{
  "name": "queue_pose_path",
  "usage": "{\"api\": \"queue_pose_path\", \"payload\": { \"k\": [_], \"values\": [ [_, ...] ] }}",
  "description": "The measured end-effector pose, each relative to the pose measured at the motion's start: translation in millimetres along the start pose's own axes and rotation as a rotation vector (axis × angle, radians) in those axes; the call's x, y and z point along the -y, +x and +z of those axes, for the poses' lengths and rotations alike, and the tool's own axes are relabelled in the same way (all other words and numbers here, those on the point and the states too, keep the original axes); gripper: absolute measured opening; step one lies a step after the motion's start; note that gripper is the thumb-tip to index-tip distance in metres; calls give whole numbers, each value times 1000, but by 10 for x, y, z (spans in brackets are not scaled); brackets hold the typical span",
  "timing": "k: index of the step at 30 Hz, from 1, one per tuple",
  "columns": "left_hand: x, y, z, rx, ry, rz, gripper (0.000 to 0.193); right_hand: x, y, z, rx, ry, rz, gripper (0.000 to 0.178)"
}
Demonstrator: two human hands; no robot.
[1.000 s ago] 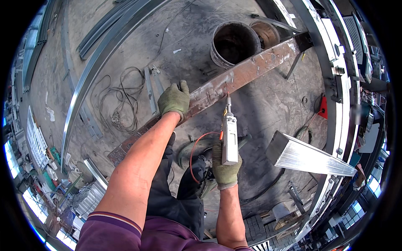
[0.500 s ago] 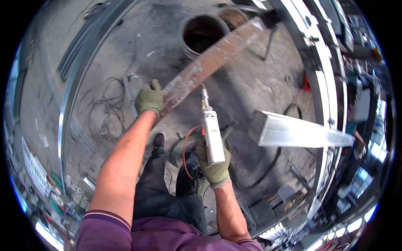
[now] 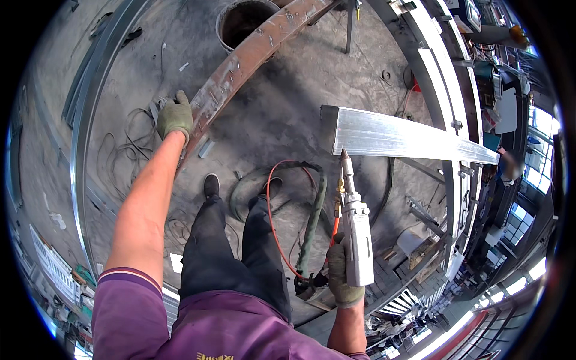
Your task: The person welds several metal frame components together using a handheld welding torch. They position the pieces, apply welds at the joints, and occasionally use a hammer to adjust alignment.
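My left hand [image 3: 174,119], in a green work glove, grips the near left edge of a long rusty flat steel beam [image 3: 240,69]; one finger points up and the others are partly hidden. My right hand [image 3: 344,273], gloved too, is closed around a boxy silver-grey handheld welding torch [image 3: 358,240]. A brass fitting and red-orange hose [image 3: 335,231] run along its side. The torch's pointed nozzle reaches up to the lower near end of a shiny silver metal profile [image 3: 390,135]; whether it touches cannot be made out.
A round bucket [image 3: 237,27] stands beyond the beam. A thick dark green hose [image 3: 312,222] and cables lie on the floor by my feet. Long steel rails [image 3: 90,138] run along the left, a pale metal frame [image 3: 441,90] along the right. At the far right, a blurred hand [image 3: 510,167] is near the profile's end.
The view has swung right, so the beam and bucket appear further left. My right hand has carried the torch rightward to the silver profile's end. My left hand stays at the beam.
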State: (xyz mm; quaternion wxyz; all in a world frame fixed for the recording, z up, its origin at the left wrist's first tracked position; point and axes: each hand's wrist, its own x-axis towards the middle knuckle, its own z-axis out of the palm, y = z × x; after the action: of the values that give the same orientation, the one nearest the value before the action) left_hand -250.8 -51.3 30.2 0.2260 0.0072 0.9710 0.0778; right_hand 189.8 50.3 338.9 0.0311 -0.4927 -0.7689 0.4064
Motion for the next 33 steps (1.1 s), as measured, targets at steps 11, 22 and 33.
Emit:
{"api": "queue_pose_path", "payload": {
  "k": [11,22,33],
  "values": [
    [81,62,82,-5,18,31,80,24,47,39,52,-125,-103,13],
    [69,31,62,-1,-16,51,76,-8,159,86,-13,-193,-127,15],
    [77,29,61,-8,-14,41,76,-20,157,106,-18,-245,-193,17]
  ]
}}
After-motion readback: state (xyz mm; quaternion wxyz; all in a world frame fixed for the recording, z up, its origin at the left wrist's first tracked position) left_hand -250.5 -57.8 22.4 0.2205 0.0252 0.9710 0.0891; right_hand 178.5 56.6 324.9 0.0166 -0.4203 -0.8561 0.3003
